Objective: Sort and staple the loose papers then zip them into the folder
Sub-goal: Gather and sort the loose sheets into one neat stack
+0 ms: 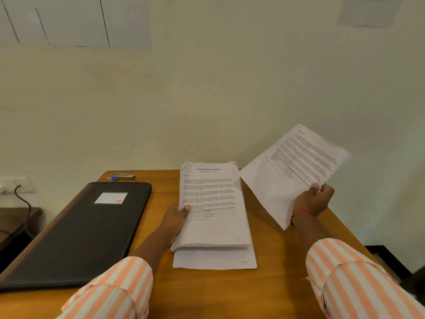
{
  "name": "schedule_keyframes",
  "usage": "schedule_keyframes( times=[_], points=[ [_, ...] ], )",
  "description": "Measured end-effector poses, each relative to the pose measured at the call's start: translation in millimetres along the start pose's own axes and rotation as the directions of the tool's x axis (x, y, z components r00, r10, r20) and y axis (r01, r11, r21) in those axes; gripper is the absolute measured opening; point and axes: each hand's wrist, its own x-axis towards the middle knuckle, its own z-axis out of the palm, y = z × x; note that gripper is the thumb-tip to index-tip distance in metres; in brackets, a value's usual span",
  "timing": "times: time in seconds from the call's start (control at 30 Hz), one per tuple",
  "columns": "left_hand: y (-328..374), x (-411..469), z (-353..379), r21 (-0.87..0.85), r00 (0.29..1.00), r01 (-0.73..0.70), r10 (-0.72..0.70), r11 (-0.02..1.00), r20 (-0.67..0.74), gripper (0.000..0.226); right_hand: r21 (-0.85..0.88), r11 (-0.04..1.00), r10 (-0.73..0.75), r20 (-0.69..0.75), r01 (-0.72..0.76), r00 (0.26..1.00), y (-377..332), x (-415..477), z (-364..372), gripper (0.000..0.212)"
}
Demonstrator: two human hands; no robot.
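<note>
A stack of printed papers [213, 210] rests on the wooden table, lifted slightly at its left edge where my left hand [176, 217] grips it, thumb on top. One sheet [216, 259] lies flat under the stack and sticks out toward me. My right hand [314, 202] holds a few printed sheets [292, 166] up in the air to the right, tilted and fanned. A black zip folder [80, 233] with a white label lies closed on the left of the table. A small stapler [125, 176] with a blue end sits beyond the folder near the wall.
The wooden table [271, 272] butts against a cream wall. A lower dark surface with a black cable [23, 199] and a wall socket is at far left. The table's right edge drops off to a dark floor.
</note>
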Motion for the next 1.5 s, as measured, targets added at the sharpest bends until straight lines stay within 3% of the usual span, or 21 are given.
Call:
schedule_keyframes(
  times=[0.2, 0.37, 0.57, 0.7, 1.0, 1.27, 1.4, 1.5],
  points=[
    [0, -6, -8, -0.129, 1.0, -0.005, 0.005, 0.992, -0.003, 0.028, -0.066, 0.997, -0.023, 0.245, 0.04, 0.969, 17, -34, 11, 0.023],
    [17, -20, -28, -0.259, 0.99, -0.021, -0.017, 0.966, -0.14, 0.024, -0.107, 0.994, 0.009, 0.284, 0.022, 0.959, 35, -47, 9, 0.021],
    [21, -18, -41, -0.142, 0.975, 0.004, -0.035, 0.99, -0.218, 0.029, -0.09, 0.994, -0.017, 0.401, 0.058, 0.916, 41, -63, 3, 0.015],
    [0, -15, -44, -0.046, 0.983, 0.009, -0.018, 0.999, -0.185, 0.03, -0.068, 0.996, -0.021, 0.451, 0.058, 0.892, 43, -68, 2, 0.014],
    [-3, -14, -44, -0.054, 0.987, -0.018, 0.009, 0.998, -0.162, 0.011, -0.042, 0.998, -0.029, 0.459, 0.054, 0.888, 46, -67, 3, 0.015],
    [-5, -12, -47, -0.021, 0.987, -0.025, 0.021, 0.999, -0.159, 0.007, -0.038, 0.997, -0.036, 0.457, 0.06, 0.889, 46, -68, 4, 0.015],
    [-1, -17, -40, -0.007, 0.991, -0.058, 0.057, 0.998, -0.122, 0.02, -0.047, 0.997, -0.024, 0.538, 0.059, 0.843, 46, -72, 7, 0.013],
    [1, -19, -31, 0.0, 0.991, -0.107, 0.107, 0.994, -0.08, 0.023, -0.025, 0.998, -0.025, 0.65, 0.055, 0.76, 44, -83, 14, 0.012]
  ],
)
